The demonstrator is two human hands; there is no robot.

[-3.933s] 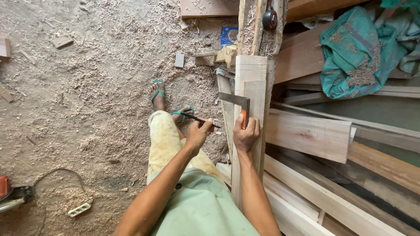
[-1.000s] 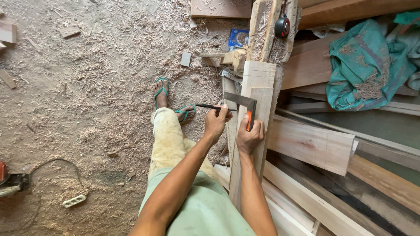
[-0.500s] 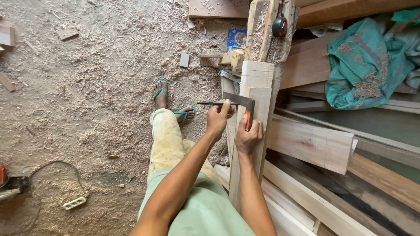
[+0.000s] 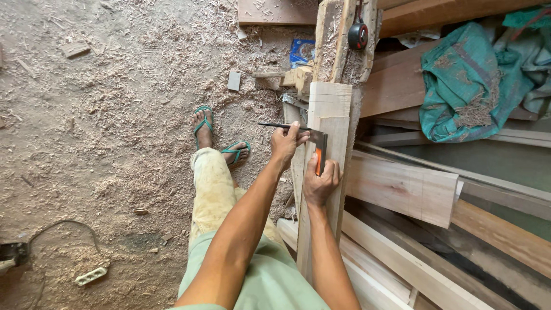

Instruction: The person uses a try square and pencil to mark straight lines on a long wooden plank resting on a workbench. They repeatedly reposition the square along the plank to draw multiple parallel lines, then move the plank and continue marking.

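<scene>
Head view looks down on a floor (image 4: pixel 86 132) thick with sawdust and shavings, which fills the whole left half. To the right lies a stack of long boards (image 4: pixel 413 189) and planks, with a crumpled green cloth (image 4: pixel 465 86) thrown over the upper ones. Against this stack leans a pale upright plank (image 4: pixel 327 143), its top end squared off, running down between the person's arms. The person's leg, in dusty pale trousers (image 4: pixel 215 189), stands just left of the plank, both feet in green sandals (image 4: pixel 218 138) on the sawdust. A black cable (image 4: pixel 63 227) curls across the floor at lower left, ending near a white power strip (image 4: pixel 90 275). A black and red tape measure (image 4: pixel 358 35) hangs on a rough post above the plank. The right hand (image 4: pixel 320 182) is closed around the orange handle of a try square (image 4: pixel 317 150), pressing it flat on the plank's face, the metal blade lying across the wood. The left hand (image 4: pixel 286 143) pinches a dark pencil (image 4: pixel 275 125) between thumb and fingers, its length lying along the blade's upper edge and sticking out to the left past the plank
</scene>
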